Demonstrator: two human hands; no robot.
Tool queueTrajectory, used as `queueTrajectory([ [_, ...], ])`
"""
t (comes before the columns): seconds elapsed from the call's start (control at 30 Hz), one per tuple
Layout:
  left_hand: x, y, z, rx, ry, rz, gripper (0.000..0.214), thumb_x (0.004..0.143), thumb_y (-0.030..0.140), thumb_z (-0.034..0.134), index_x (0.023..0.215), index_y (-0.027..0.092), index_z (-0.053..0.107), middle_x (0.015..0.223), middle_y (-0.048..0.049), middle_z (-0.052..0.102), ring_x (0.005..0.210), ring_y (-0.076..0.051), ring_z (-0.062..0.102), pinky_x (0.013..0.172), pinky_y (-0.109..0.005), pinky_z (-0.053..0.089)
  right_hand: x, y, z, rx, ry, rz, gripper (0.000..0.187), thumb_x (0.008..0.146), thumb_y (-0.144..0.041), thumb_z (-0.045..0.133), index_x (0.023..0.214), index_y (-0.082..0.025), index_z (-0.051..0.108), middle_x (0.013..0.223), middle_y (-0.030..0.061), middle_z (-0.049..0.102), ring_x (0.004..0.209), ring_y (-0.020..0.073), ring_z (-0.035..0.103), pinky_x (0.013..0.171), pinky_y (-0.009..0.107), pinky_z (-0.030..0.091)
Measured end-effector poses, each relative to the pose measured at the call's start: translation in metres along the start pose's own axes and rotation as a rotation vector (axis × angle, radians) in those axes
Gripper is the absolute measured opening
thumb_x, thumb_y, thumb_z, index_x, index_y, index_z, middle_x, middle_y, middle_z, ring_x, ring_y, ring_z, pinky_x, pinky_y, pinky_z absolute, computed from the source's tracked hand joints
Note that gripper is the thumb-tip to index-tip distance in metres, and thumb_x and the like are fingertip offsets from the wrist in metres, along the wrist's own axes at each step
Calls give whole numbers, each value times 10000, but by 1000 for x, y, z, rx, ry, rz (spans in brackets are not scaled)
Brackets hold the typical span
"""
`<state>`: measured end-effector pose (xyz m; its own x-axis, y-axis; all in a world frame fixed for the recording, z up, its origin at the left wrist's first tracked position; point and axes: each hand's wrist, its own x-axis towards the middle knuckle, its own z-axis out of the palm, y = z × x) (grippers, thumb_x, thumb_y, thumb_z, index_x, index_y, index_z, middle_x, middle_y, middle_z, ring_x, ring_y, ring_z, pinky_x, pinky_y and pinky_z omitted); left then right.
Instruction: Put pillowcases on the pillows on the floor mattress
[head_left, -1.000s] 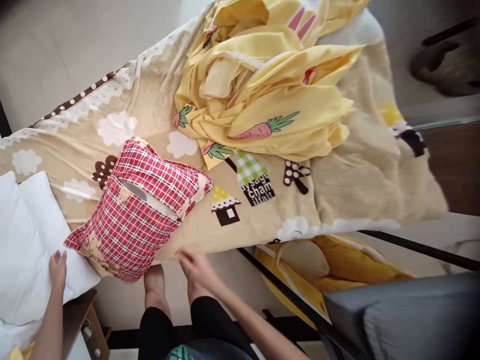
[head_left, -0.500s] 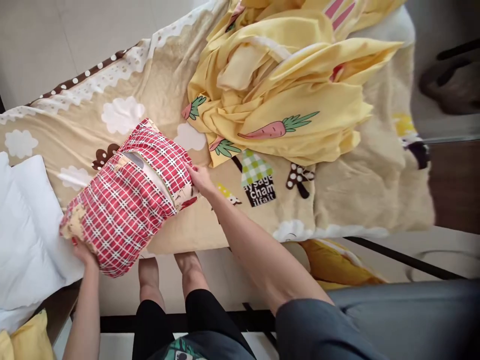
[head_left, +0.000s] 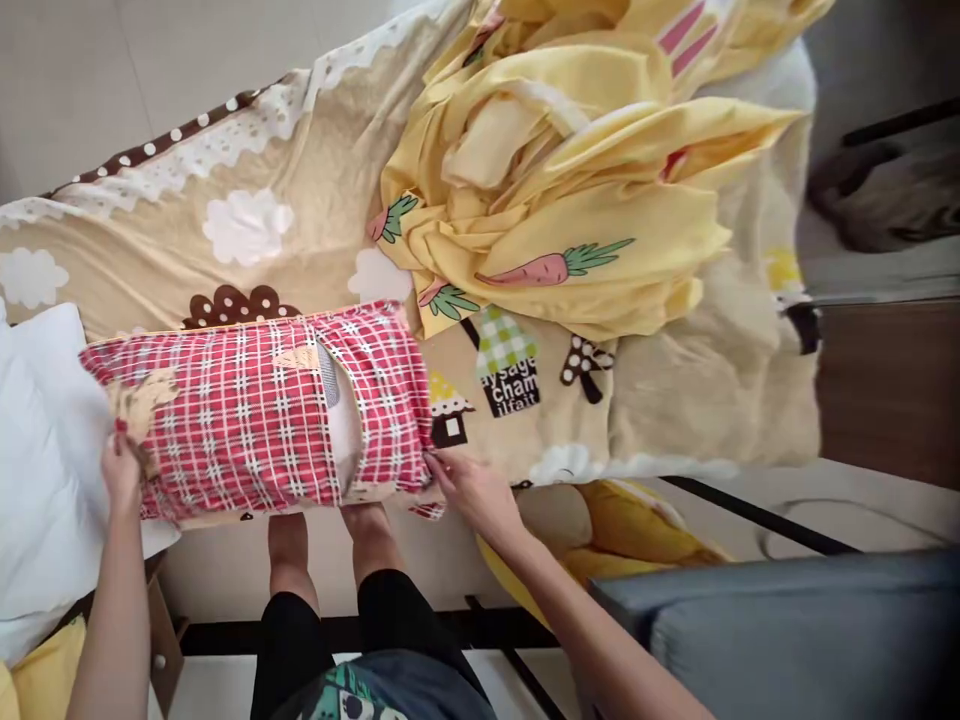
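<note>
Right, head view: red plaid pillow (head_left: 247, 420) lies sideways on the near edge of the beige cartoon blanket (head_left: 300, 230). Left hand (head_left: 122, 472) is clamped on its left end, over the white pillow (head_left: 37, 480). Right hand (head_left: 474, 492) seems pinched on its lower right corner. A crumpled yellow carrot-print sheet (head_left: 600, 200) lies behind.

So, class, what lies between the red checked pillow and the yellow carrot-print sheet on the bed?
Only a narrow strip of the beige blanket, bearing a white cloud print, separates the pillow from the sheet, seen in the head view.
</note>
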<state>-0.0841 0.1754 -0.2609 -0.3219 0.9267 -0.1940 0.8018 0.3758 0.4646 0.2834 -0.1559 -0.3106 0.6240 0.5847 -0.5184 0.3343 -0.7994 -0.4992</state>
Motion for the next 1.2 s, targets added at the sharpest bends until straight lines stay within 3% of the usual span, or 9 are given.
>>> queueTrajectory([
  [0.1,-19,-4,30,61,-164,61,239,764,341,637,928,168,637,953,-104,694,1002,-278,648,949,-435,502,21,-8,3,3,-41,-17,483,883,-592,383,803,-215,675,805,108,716,666,230,619,610,332,405],
  [0.23,-73,22,50,89,-250,354,423,835,333,604,1227,176,572,1415,-158,504,1387,-296,393,1194,-471,249,39,-68,24,41,-116,-91,414,927,-561,426,858,-207,629,799,69,688,690,198,612,612,295,393],
  [0.4,-159,66,86,50,-612,632,298,926,336,494,1178,222,605,1143,-143,635,1107,-283,586,1009,-461,440,40,-134,63,-260,-170,-6,212,903,-290,477,1050,-156,550,941,112,670,752,217,620,540,284,296],
  [0.53,-193,83,130,363,-743,669,293,887,321,501,1108,154,595,1066,-213,617,1013,-354,581,817,-465,473,30,-119,68,-360,-179,-12,165,884,-218,471,1009,-150,556,923,131,672,753,228,629,534,292,244],
  [0.7,-182,79,161,340,-718,534,186,842,299,538,951,161,598,990,-198,601,988,-338,576,781,-411,438,11,-89,44,-329,-291,-149,175,895,-200,445,762,-190,557,741,64,658,643,173,573,564,284,244],
  [0.83,-161,74,158,200,-826,523,151,871,286,492,778,201,576,791,-109,605,774,-238,591,715,-349,419,-13,-105,34,-179,-232,-280,236,903,-196,381,709,-204,514,660,39,598,590,153,497,590,284,276],
  [0.93,-155,81,140,58,-925,511,239,895,374,471,721,219,518,694,-44,587,636,-180,545,631,-299,417,-23,-123,51,9,-262,-441,226,899,-183,383,710,-203,505,647,26,571,576,145,458,598,282,287],
  [1.07,-168,99,103,-66,-854,476,349,966,423,329,671,237,345,591,17,435,531,-133,417,536,-263,354,-16,-129,89,63,-316,-411,162,866,-144,426,768,-176,550,709,66,603,637,173,494,633,296,326],
  [1.2,-195,104,90,-27,-865,645,322,967,374,389,677,234,372,626,3,452,560,-137,429,555,-280,344,-14,-117,105,162,-386,-411,168,879,-173,447,867,-140,611,841,133,667,771,225,571,729,341,409],
])
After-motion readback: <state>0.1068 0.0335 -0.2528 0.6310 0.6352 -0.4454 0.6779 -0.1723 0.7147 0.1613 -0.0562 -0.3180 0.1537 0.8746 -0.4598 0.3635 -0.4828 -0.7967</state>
